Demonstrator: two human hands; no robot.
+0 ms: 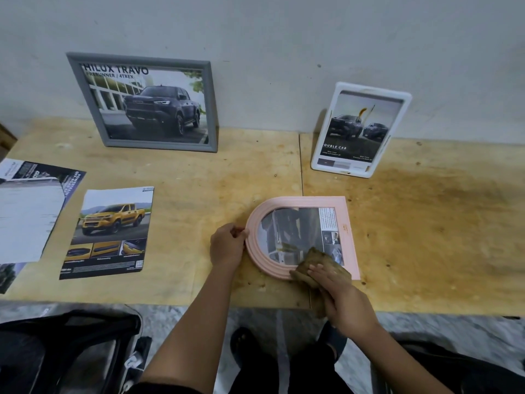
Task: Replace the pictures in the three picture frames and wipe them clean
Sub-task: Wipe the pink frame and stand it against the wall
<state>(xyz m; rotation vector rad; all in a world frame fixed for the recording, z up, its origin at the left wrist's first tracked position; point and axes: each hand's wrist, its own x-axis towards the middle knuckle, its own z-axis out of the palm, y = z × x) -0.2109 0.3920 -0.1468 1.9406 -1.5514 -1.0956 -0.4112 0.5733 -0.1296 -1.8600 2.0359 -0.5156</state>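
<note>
A pink arched picture frame [345,223] lies flat near the table's front edge with a grey car picture behind its glass. My left hand [227,245] grips its rounded left rim. My right hand [341,297] presses a brown cloth [318,264] onto the frame's lower right part, fingers laid over the cloth. A grey frame [211,109] with a dark pickup picture leans on the wall at the back left. A white frame [403,109] with a car picture stands at the back right.
A loose page showing a yellow pickup [110,231] lies left of the pink frame. More loose pages [28,217] lie at the far left edge. The wooden table [426,237] is stained on its right half. A black bag [71,351] sits below on the floor.
</note>
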